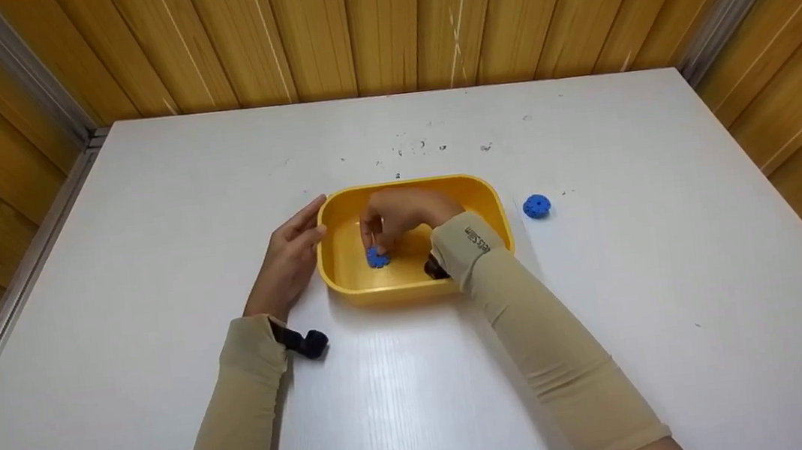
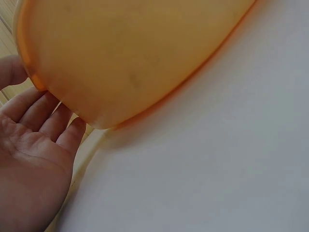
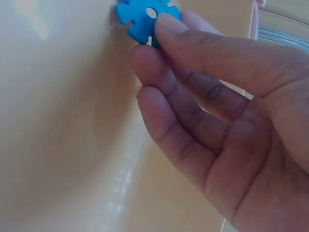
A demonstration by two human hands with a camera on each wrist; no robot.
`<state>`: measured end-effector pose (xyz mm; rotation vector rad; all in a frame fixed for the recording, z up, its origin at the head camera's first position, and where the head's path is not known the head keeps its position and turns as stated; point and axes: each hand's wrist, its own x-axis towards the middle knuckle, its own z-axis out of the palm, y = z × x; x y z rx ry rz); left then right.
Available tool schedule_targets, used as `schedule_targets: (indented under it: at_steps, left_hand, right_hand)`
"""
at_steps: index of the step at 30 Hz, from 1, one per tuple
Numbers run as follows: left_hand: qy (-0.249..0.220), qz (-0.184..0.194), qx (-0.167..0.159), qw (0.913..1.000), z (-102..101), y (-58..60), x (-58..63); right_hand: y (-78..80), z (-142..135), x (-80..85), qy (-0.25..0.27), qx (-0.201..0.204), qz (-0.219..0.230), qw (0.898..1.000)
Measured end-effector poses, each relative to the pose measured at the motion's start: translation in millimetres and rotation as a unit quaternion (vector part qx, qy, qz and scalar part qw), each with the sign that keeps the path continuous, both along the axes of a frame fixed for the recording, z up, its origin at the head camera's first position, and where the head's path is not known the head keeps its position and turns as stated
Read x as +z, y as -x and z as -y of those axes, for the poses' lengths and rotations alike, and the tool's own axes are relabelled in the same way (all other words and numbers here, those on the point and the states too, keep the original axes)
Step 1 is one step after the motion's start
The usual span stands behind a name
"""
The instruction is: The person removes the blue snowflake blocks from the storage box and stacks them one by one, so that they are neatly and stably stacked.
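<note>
A yellow plastic tub point(image 1: 386, 296) stands on the table. My left hand point(image 1: 288, 260) holds its left end, thumb at the rim and fingers against the outer wall; in the left wrist view those fingers point(image 2: 58, 121) bend up to the tub's edge. Reaching inside the tub, my right hand point(image 1: 403, 213) pinches a blue notched interlocking disc point(image 1: 377, 258) between thumb and fingers, low over the tub floor. Up close in the right wrist view, the disc point(image 3: 140, 21) shows a round centre hole and slots around its edge.
To the right of the tub, a blue piece made of notched discs point(image 1: 537, 206) lies on the white table point(image 1: 677, 261). Wood-patterned panels point(image 1: 378, 24) rise behind the table and on both sides. Dark specks mark the tabletop beyond the tub.
</note>
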<state>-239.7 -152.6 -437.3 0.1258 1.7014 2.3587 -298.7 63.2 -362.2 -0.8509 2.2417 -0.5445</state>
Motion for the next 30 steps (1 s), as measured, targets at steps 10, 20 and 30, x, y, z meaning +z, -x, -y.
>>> schedule_targets:
  at_steps: [10, 20, 30]
  left_hand:
    - [0.005, -0.003, -0.002, 1.0000, 0.3, 0.3, -0.6]
    - [-0.006, 0.002, 0.000, 1.0000, 1.7, 1.8, -2.1]
    - [-0.013, 0.003, 0.003, 0.9999, 1.0, 0.7, -0.9]
  right_hand:
    - [-1.2, -12.1, 9.2, -0.002, -0.017, -0.004, 1.000]
    - [-4.0, -21.4, 21.5, 0.019, -0.020, -0.032, 0.999]
    - [-5.0, -32.8, 31.9, 0.025, -0.050, -0.032, 0.998]
